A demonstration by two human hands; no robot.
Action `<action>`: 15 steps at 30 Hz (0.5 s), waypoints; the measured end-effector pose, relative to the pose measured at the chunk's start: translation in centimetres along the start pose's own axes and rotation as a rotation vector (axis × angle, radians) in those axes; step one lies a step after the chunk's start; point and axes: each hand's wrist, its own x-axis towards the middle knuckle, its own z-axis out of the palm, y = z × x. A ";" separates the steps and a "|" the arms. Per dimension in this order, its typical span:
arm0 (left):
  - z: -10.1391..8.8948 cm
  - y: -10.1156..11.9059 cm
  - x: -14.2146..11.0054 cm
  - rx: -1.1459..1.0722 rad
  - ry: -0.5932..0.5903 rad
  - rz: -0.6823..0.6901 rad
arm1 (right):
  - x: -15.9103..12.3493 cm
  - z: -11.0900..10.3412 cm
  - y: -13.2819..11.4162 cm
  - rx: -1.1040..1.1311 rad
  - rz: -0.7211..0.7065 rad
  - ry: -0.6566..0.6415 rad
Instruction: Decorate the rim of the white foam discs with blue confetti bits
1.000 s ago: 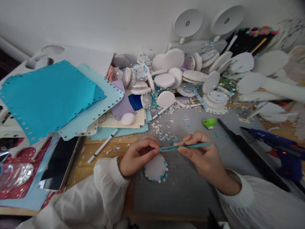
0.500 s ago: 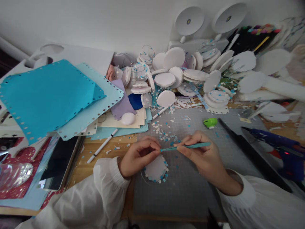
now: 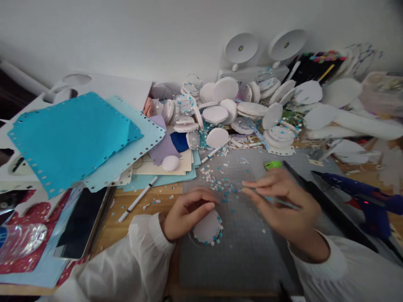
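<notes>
A white foam disc [image 3: 207, 227] edged with tiny blue and white paper bits lies on the grey cutting mat [image 3: 239, 251]. My left hand [image 3: 185, 212] rests on its left edge with fingers curled together, thumb against fingertips. My right hand [image 3: 283, 203] holds thin teal tweezers [image 3: 277, 201], blurred by motion, pointing left toward a scatter of small confetti pieces [image 3: 217, 180] on the mat above the disc.
A heap of white discs [image 3: 239, 111] fills the back of the table. Blue perforated paper sheets [image 3: 72, 134] lie at left over a phone [image 3: 82, 222]. A blue glue gun [image 3: 362, 193], a black ruler [image 3: 327, 205], a green item [image 3: 272, 165] and white pens [image 3: 138, 199] lie around.
My right hand with the tweezers has swung right and up, away from my left fingertips. The view has tilted slightly. My left hand stays on the disc.
</notes>
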 end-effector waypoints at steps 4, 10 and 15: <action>-0.4 -0.1 -0.1 -0.109 -0.019 -0.044 | 0.9 0.3 -2.6 -0.329 -0.446 -0.219; -0.2 -0.8 -0.6 -0.413 0.087 -0.325 | 1.1 3.2 -4.8 -0.464 -0.733 -0.459; -0.1 -0.9 -0.6 -0.514 0.157 -0.395 | -0.7 0.9 -4.8 -0.348 -0.481 -0.421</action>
